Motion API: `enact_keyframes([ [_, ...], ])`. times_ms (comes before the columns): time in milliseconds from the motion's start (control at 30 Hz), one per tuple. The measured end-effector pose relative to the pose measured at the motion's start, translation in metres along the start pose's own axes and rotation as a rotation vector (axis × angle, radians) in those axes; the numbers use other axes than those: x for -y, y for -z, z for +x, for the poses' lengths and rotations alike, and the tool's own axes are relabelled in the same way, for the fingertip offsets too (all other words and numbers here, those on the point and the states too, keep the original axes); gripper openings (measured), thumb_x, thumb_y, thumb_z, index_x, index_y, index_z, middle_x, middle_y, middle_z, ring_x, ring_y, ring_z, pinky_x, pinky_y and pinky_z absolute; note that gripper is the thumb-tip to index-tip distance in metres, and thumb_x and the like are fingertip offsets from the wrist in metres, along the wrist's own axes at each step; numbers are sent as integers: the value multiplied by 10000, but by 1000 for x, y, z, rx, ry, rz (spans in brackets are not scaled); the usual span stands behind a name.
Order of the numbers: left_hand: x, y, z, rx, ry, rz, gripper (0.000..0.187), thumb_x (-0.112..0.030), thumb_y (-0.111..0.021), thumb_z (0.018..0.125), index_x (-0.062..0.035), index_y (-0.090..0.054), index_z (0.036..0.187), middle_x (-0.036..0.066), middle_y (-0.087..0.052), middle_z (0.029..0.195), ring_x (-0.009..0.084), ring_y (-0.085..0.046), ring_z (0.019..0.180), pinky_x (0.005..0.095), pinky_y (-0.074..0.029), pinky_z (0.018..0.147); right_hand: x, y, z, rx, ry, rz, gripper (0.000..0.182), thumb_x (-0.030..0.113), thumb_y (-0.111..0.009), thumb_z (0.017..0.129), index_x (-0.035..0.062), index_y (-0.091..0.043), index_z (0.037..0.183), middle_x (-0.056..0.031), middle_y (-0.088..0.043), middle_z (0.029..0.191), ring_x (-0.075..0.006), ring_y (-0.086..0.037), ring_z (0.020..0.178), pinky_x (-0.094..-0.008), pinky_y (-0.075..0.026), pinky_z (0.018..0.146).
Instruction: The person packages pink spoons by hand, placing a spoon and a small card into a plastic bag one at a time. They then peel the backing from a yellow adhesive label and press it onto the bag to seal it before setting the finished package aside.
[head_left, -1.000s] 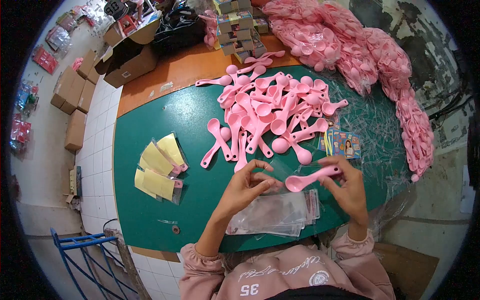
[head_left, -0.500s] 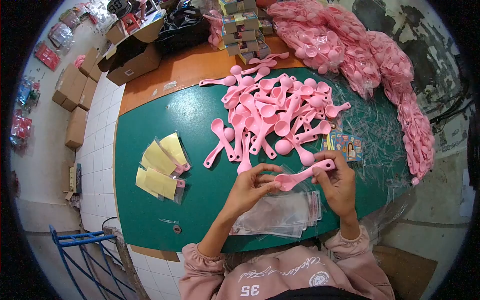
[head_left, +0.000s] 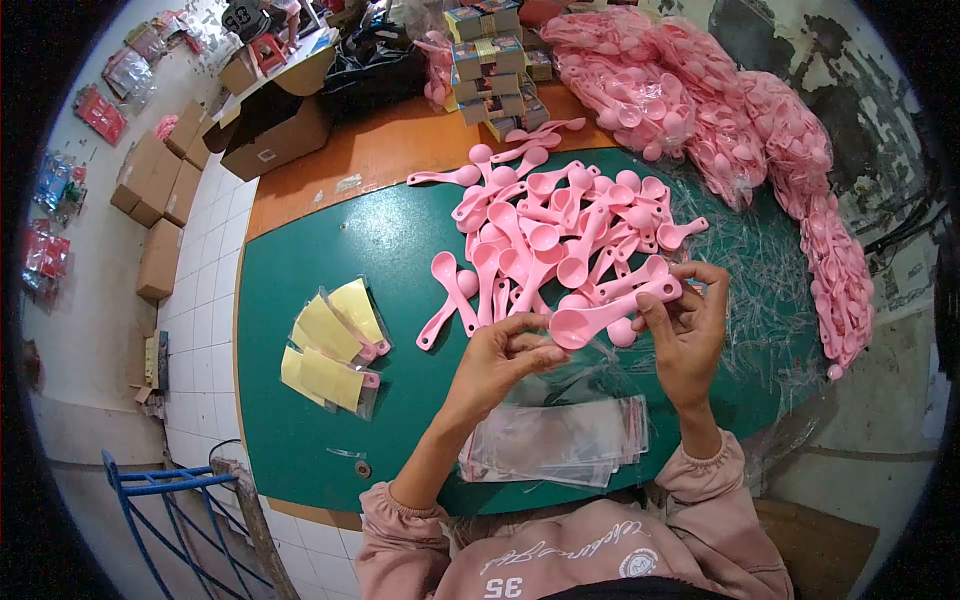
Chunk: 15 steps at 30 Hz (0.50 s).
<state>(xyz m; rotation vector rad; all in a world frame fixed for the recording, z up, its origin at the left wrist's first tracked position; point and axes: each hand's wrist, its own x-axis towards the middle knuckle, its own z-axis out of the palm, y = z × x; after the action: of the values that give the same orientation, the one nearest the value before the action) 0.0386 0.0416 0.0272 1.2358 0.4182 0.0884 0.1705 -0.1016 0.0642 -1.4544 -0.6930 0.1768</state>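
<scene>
Spoon [head_left: 612, 314] is slanting above the table [head_left: 385, 235], bowl pointing left and toward the wearer, long axis running up to the right hand [head_left: 692, 335], which is pinching its handle. Left hand's [head_left: 500, 368] fingers are bunching beside the bowl, their grip unclear.

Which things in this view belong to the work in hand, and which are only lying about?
Likely in the work:
held spoon, right hand
loose pink spoons
clear bags
yellow-card packets

Probably only lying about:
open carton
black plastic bag
round disc
</scene>
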Motion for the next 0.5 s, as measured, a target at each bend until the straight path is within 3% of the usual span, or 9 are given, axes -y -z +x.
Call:
enact_keyframes([
  [200,8,-2,7,-27,-69,-20,334,-137,-600,833,24,-528,1116,77,-605,1010,96,-576,873,240,-475,760,-6,0,5,177,-25,-81,216,42,-573,834,7,-420,983,-85,-575,755,-105,-570,611,-217,-462,516],
  [267,8,-1,7,-2,-114,21,352,-144,-596,837,19,-524,1140,76,-591,1040,95,-562,895,241,-465,777,-6,-1,9,279,-160,-89,167,95,-550,858,2,-445,950,-72,-563,699,-105,-560,581,-229,-440,503],
  [367,16,5,5,155,-69,82,390,-138,-578,848,-2,-490,1202,77,-572,1093,113,-539,962,246,-443,825,-3,5,18,442,-188,-254,170,132,-527,875,5,-450,958,-70,-559,667,-101,-548,558,-226,-418,485],
  [500,14,-1,4,275,-70,71,401,-100,-559,855,-2,-456,1231,91,-580,1106,137,-543,998,255,-432,864,-8,0,17,578,-126,-256,197,135,-528,872,11,-430,990,-60,-555,646,-89,-524,531,-228,-395,467],
])
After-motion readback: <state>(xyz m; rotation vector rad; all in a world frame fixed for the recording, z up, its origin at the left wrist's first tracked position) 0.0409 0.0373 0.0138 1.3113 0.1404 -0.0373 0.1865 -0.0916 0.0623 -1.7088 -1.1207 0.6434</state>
